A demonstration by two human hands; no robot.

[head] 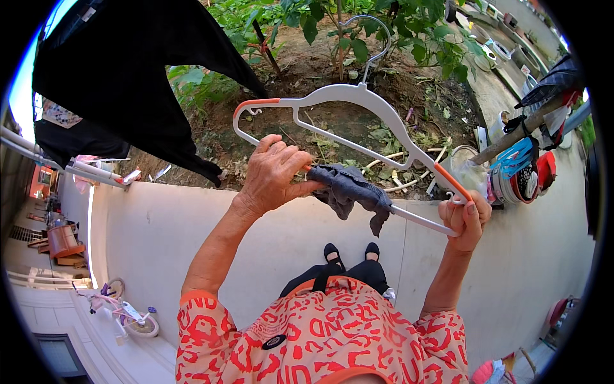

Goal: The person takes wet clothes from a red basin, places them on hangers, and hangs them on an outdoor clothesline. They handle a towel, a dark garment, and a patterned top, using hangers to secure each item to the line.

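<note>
A white plastic clothes hanger [379,108] with orange shoulder strips and a grey metal hook [389,41] is held up in front of me. My right hand [464,218] is closed around its right end, by the small notch. My left hand [276,173] grips the lower bar toward the left, its thumb against a dark grey cloth [343,185]. The cloth is bunched over the middle of that bar, and one corner dangles below it. My left palm and the bar inside it are hidden.
Black trousers [120,72] hang at the left by a metal rail [86,170]. Beyond the pale concrete paving [168,240] lies a soil bed [297,77] with leafy plants. At the right, a wooden pole [518,122] carries hung items. A pink child's bicycle [127,312] stands lower left.
</note>
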